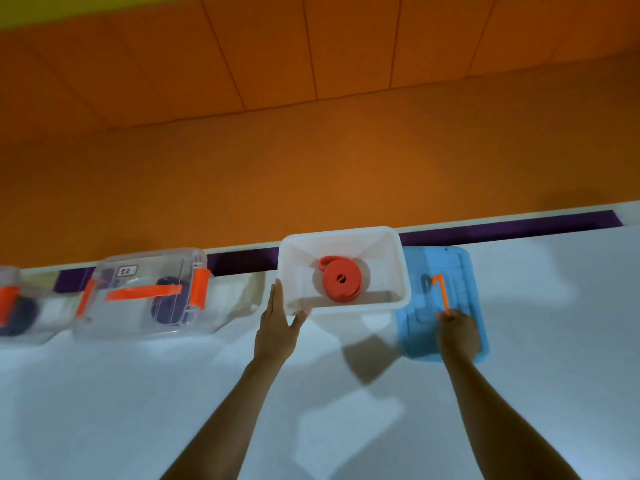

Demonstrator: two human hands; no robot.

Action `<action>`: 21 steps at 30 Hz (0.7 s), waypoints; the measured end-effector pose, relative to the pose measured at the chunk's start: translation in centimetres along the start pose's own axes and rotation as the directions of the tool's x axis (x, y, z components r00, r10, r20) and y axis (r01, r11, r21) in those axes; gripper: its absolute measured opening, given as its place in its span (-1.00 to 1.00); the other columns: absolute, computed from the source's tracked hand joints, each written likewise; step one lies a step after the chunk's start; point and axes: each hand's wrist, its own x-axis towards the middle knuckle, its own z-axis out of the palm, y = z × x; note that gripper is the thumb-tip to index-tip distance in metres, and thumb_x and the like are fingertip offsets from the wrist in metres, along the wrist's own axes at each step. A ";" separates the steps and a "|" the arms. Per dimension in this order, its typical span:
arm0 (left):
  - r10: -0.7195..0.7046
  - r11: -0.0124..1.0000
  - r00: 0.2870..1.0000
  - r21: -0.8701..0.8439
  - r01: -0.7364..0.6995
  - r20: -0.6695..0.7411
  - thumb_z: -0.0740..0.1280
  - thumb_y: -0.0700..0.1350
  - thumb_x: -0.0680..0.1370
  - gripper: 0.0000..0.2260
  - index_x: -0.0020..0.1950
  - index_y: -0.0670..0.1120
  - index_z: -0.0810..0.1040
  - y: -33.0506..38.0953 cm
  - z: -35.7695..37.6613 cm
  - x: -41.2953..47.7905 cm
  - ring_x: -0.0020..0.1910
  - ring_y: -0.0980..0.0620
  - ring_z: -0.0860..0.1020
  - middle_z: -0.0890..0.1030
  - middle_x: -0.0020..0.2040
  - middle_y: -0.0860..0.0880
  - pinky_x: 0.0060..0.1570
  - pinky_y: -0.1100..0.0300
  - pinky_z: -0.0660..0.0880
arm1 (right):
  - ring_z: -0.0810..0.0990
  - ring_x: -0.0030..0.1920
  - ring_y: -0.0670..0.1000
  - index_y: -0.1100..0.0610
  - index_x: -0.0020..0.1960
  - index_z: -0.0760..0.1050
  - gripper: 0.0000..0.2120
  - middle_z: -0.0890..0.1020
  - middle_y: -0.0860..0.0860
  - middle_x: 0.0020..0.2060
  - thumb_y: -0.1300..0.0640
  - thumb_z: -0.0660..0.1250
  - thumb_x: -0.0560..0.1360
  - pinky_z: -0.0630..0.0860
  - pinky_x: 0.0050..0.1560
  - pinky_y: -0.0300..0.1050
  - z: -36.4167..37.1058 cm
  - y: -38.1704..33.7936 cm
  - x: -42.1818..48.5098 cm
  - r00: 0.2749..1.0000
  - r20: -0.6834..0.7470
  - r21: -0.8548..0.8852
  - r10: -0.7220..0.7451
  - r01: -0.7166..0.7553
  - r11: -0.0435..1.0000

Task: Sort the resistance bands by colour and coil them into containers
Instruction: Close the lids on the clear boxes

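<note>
Table (pixel 346 393): white, with a row of containers along its far edge; no loose bands show on it, so sorting looks nearly finished
Open container (pixel 391 271): clear and lidless, at 12 o'clock from the person; likely the last one to close
Closed container (pixel 138 320): at 9 o'clock of the open one, orange latches down, dark band (pixel 166 303) inside; done, I judge
Blue lid (pixel 464 271): flat on the table at 3 o'clock of the open container; not yet fitted
Cut-off container (pixel 20 317): further out at 9 o'clock, dark contents, blurred
Left hand (pixel 275 327): fingers straight, flat against the open container's left wall
Right hand (pixel 459 332): curled round the near end of the lid's orange handle (pixel 442 292)
Red band (pixel 341 280): coiled on the open container's floor
Label (pixel 127 270): white tag on the closed container's top; marks too blurred to read
</note>
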 end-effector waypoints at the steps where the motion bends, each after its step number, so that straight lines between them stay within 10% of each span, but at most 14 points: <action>1: -0.004 1.000 1.000 0.000 0.004 -0.002 0.28 0.24 0.67 -0.20 0.74 0.08 -0.12 -0.1 0.0 0.0 0.64 -0.09 0.27 0.07 0.73 0.11 0.36 -0.11 0.46 | 0.65 0.16 0.35 0.25 0.16 0.69 -0.75 0.69 0.32 0.12 0.14 0.30 0.67 0.54 0.09 0.14 -0.2 0.2 0.1 1.000 -0.023 0.045 0.017 -0.016 0.999; 7: -0.010 1.000 1.000 -0.024 0.010 0.000 0.30 0.23 0.67 -0.19 0.74 0.05 -0.10 0.2 -0.3 -0.3 0.62 -0.12 0.30 0.13 0.72 0.06 0.35 -0.13 0.47 | 0.65 0.13 0.36 0.22 0.08 0.66 -0.77 0.71 0.29 0.05 0.24 0.22 0.70 0.52 0.15 0.16 -3.9 -0.2 0.6 0.981 -0.195 0.271 -0.021 0.074 0.960; 14: -0.032 0.977 0.999 -0.211 0.034 0.011 0.30 -0.01 0.72 -0.39 0.70 -0.14 0.16 1.6 -1.7 0.5 0.60 -0.17 0.34 0.30 0.66 -0.14 0.53 -0.09 0.35 | 0.65 0.12 0.29 0.15 0.15 0.67 -0.81 0.71 0.19 0.05 0.11 0.30 0.71 0.52 0.10 0.11 -7.4 -7.4 0.5 0.884 -0.205 0.144 -0.421 0.453 0.880; 18: -0.141 0.886 0.981 -0.460 0.064 -0.135 0.12 -0.04 0.79 -0.62 0.58 -0.12 0.40 2.2 -3.2 1.1 0.51 -0.15 0.46 0.50 0.52 -0.12 0.46 0.11 0.35 | 0.63 0.12 0.19 0.07 0.11 0.67 -0.83 0.70 0.07 0.02 0.08 0.31 0.70 0.53 0.04 0.06 -6.2 -11.9 -1.5 0.747 -0.087 -0.001 -0.659 0.662 0.750; 21: -0.252 0.684 0.966 -0.718 0.130 -0.065 0.07 0.11 0.78 -0.64 0.45 -0.01 0.48 3.2 -3.7 2.1 0.42 -0.16 0.52 0.56 0.39 -0.07 0.52 -0.14 0.37 | 0.65 0.01 0.20 0.09 0.04 0.69 -0.90 0.72 0.04 -0.07 0.14 0.39 0.65 0.59 -0.06 0.05 -4.3 -13.9 -3.4 0.564 -0.038 -0.145 -0.825 0.814 0.563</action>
